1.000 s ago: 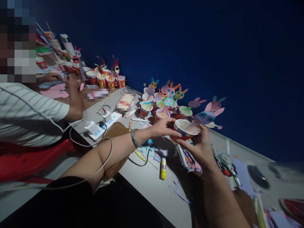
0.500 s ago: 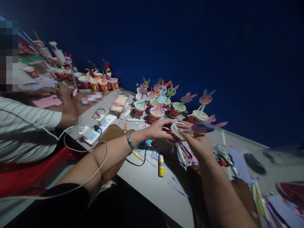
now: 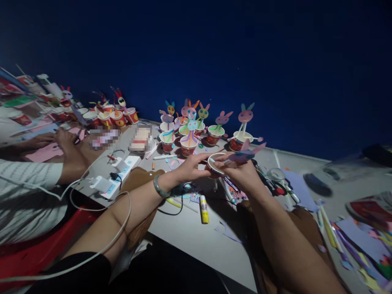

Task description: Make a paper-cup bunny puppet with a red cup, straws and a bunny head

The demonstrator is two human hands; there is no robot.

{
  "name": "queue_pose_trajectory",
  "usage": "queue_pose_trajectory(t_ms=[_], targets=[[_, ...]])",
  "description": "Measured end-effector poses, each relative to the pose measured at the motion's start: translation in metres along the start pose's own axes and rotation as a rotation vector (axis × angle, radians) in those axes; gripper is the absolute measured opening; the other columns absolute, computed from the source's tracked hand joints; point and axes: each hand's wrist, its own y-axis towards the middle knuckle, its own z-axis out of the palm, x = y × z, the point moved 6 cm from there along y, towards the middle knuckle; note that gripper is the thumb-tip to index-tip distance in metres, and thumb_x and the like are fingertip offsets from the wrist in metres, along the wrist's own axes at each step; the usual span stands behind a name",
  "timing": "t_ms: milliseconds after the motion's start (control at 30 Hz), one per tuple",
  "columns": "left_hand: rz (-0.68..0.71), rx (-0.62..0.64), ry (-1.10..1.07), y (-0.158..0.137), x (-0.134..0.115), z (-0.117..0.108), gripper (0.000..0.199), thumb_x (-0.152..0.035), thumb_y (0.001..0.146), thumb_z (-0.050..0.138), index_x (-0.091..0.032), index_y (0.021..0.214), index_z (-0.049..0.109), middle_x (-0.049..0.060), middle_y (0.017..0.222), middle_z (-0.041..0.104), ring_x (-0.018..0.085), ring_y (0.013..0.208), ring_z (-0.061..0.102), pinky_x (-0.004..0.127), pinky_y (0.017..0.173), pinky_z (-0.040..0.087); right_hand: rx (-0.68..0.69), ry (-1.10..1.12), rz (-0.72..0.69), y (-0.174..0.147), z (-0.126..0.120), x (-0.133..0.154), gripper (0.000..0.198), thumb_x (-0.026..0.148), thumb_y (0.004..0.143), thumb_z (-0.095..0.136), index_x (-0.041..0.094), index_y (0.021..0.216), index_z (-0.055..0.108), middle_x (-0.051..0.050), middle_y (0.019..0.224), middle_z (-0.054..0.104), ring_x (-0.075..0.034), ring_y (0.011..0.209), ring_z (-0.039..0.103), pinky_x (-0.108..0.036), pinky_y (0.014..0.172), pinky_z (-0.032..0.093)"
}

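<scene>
A paper cup is tilted between my two hands, its open mouth toward me. My left hand grips the left side, thumb and fingers curved round it. On the right side, my right hand has its fingers at the rim and partly inside. A paper rabbit figure with long pink ears sticks out over that hand, attached at the cup; how it is fixed is hidden by my fingers. Behind stand several red cups with finished rabbit figures, such as one with a pale blue head.
A yellow glue stick lies on the white table. Left are a power strip, looping white cables and a co-worker's hands over pink paper. Tape, purple paper and paper strips lie right. A dark blue wall stands behind.
The view has swung right, so the scene sits further left. Both hands still hold the cup, slightly left and higher in the picture, with the rabbit figure beside it.
</scene>
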Motion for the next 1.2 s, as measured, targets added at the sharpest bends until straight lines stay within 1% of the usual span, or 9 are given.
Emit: queue_pose_trajectory(t_ms=[100,233,400,567,667,833,1033,1133,1200], targets=[[0.055,0.009,0.057,-0.002,-0.003,0.001,0.064,-0.027,0.079,0.075,-0.017,0.14,0.058,0.016,0.141,0.063,0.029,0.128,0.062,0.041,0.108,0.048,0.015,0.015,0.036,0.0,0.001,-0.003,0.021,0.038,0.071,0.078,0.018,0.076,0.075,-0.01,0.089,0.077,-0.026,0.086,0.07,-0.036,0.078,0.056],[0.092,0.025,0.109,-0.004,-0.005,0.003,0.067,-0.025,0.082,0.072,-0.019,0.146,0.053,0.015,0.146,0.059,0.029,0.133,0.059,0.041,0.111,0.046,0.049,0.016,0.038,0.0,0.004,-0.001,0.021,0.038,0.071,0.077,0.018,0.074,0.075,-0.009,0.087,0.077,-0.025,0.084,0.07,-0.036,0.078,0.055],[0.11,0.018,0.143,-0.005,-0.005,0.004,0.066,-0.029,0.083,0.073,-0.017,0.145,0.052,0.016,0.144,0.061,0.028,0.132,0.06,0.039,0.111,0.047,0.067,0.032,0.106,0.0,0.006,-0.001,0.021,0.038,0.066,0.077,0.018,0.071,0.072,-0.009,0.08,0.076,-0.022,0.074,0.068,-0.033,0.069,0.055],[0.074,0.054,0.154,-0.004,-0.005,0.007,0.068,-0.033,0.084,0.073,-0.019,0.146,0.051,0.015,0.144,0.061,0.028,0.131,0.061,0.04,0.108,0.048,0.08,0.027,0.172,0.0,0.007,-0.008,0.022,0.038,0.064,0.078,0.019,0.068,0.07,-0.007,0.073,0.072,-0.02,0.067,0.065,-0.032,0.065,0.053],[0.047,0.06,0.155,-0.005,-0.005,0.007,0.069,-0.033,0.083,0.074,-0.02,0.146,0.05,0.015,0.145,0.06,0.028,0.131,0.06,0.04,0.109,0.047,0.108,0.082,0.175,0.001,0.009,-0.012,0.024,0.04,0.063,0.079,0.019,0.069,0.07,-0.006,0.072,0.071,-0.019,0.066,0.064,-0.032,0.064,0.052],[0.017,0.063,0.175,-0.006,-0.005,0.008,0.069,-0.034,0.083,0.073,-0.02,0.146,0.05,0.014,0.145,0.059,0.028,0.132,0.059,0.037,0.109,0.046,0.11,0.144,0.207,0.003,0.012,-0.017,0.029,0.042,0.057,0.082,0.019,0.066,0.067,-0.005,0.068,0.068,-0.019,0.065,0.062,-0.032,0.064,0.052],[-0.007,0.073,0.144,-0.005,-0.005,0.008,0.068,-0.039,0.082,0.074,-0.019,0.144,0.053,0.014,0.144,0.061,0.029,0.132,0.059,0.039,0.109,0.046,0.068,0.029,0.233,0.001,0.01,-0.014,0.027,0.041,0.059,0.076,0.019,0.061,0.06,-0.002,0.062,0.062,-0.014,0.058,0.053,-0.029,0.057,0.044],[0.015,0.096,0.111,-0.004,-0.007,0.008,0.065,-0.041,0.086,0.069,-0.018,0.144,0.053,0.015,0.145,0.059,0.029,0.133,0.058,0.04,0.11,0.046,0.046,-0.002,0.224,0.0,0.008,-0.013,0.022,0.037,0.06,0.072,0.019,0.062,0.059,-0.001,0.062,0.06,-0.013,0.059,0.051,-0.028,0.057,0.041],[0.002,0.126,0.084,-0.004,-0.007,0.008,0.062,-0.041,0.09,0.063,-0.019,0.146,0.051,0.014,0.148,0.057,0.029,0.135,0.056,0.041,0.113,0.043,0.047,-0.018,0.21,0.001,0.008,-0.013,0.019,0.035,0.06,0.071,0.019,0.061,0.059,0.0,0.062,0.058,-0.012,0.059,0.048,-0.027,0.057,0.04]])
